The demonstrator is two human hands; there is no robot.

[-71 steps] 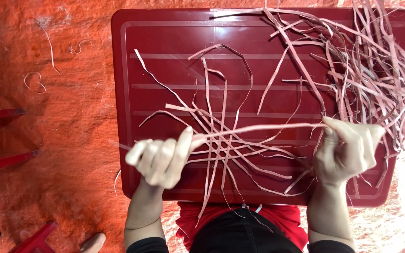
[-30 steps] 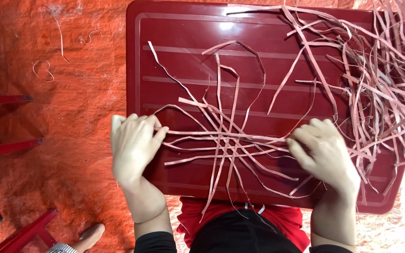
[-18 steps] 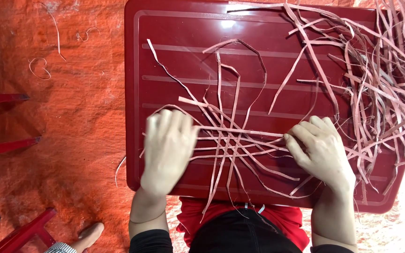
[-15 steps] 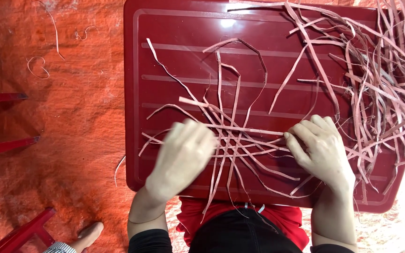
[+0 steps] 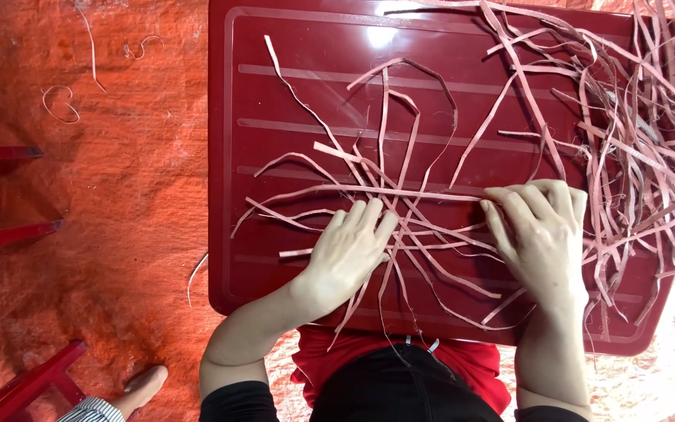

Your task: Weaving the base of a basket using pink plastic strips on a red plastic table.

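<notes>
Pressing flat on the crossed pinkish strips [image 5: 400, 227] near the desk's [image 5: 275, 47] near edge, left hand [image 5: 349, 254] spread open, fingers [image 5: 369, 219] laid over the crossing, gripping nothing. Resting just beside it, right hand [image 5: 544, 234], fingers loosely curled onto strip ends near the near-right part of the desk; hard to tell whether anything is pinched beneath.

Risking a slip of the loose crossing if either palm lifts: nothing visibly locked there, so springy strips would likely fan out of order. Snagging possible too, since the tangled heap of strips [image 5: 642, 133] at the far-right corner lies touching the right hand's side. Several ends overhanging the near edge, above the lap, liable to catch on clothing.

Open room: far-left part of the desk bare, with only a few curling ends reaching toward it. Beyond the left edge, orange floor mat [image 5: 103, 219] with stray scraps.
</notes>
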